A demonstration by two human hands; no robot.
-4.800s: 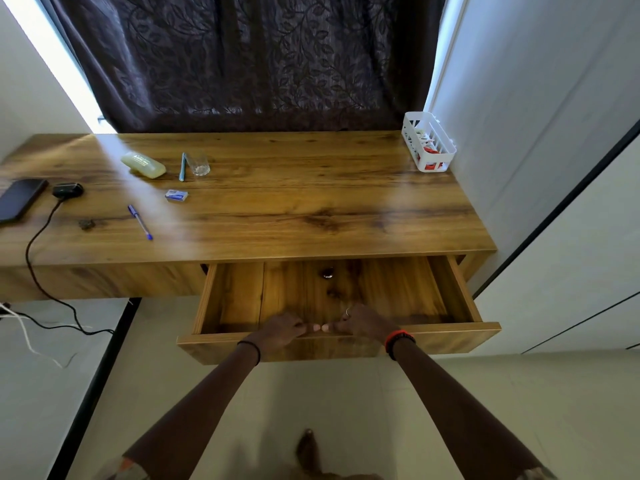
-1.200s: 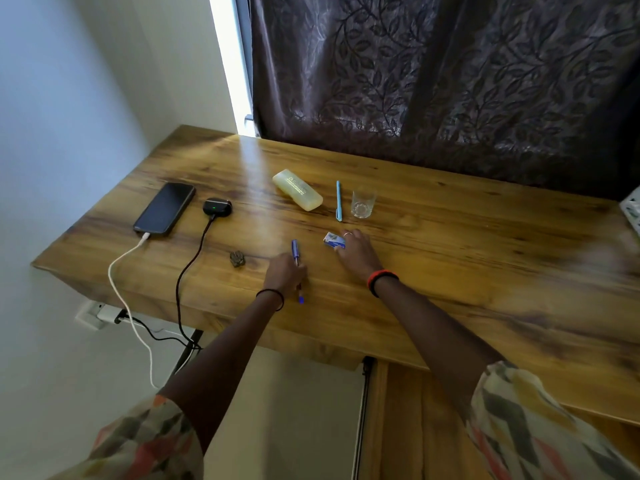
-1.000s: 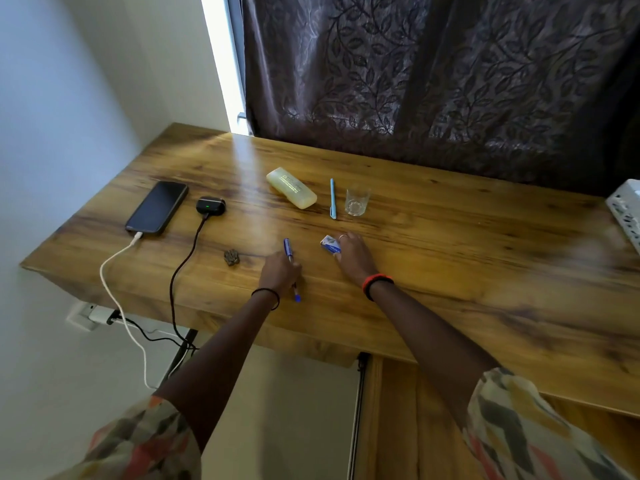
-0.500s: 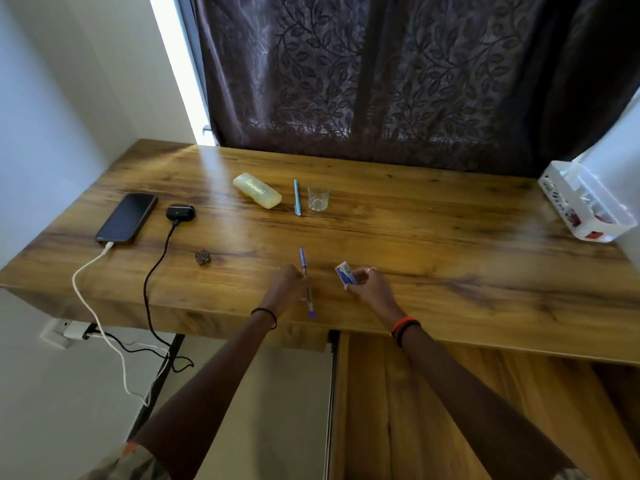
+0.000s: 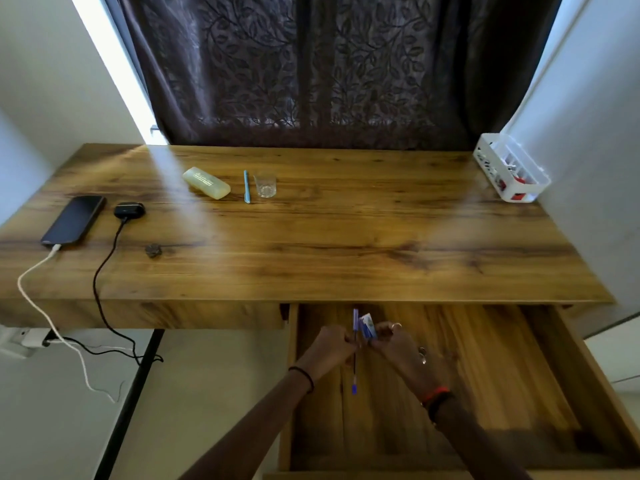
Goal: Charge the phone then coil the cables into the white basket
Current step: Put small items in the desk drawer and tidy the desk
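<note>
1. Your left hand [image 5: 332, 344] pinches a blue pen [image 5: 354, 355]; your right hand [image 5: 398, 344] pinches a small blue-and-white packet [image 5: 367, 327]; both hang over the open drawer [image 5: 519, 375], well right of the phone [image 5: 73, 220].
2. The phone lies flat on the desk [image 5: 346, 237]; the white cable [image 5: 34, 282] meets its near end; the black cable [image 5: 100, 271] leaves the black case [image 5: 129, 210] just right of the phone; the white basket [image 5: 509, 174] stands far right of it.
3. Expect light, limp, springy cables; grip each at the plug, not mid-run; the phone looks slick, so steady it.

The phone [image 5: 73, 220] lies at the left end of the desk [image 5: 346, 244], the basket [image 5: 491, 168] at its right rear corner, the drawer [image 5: 485, 375] below its front edge.
</note>
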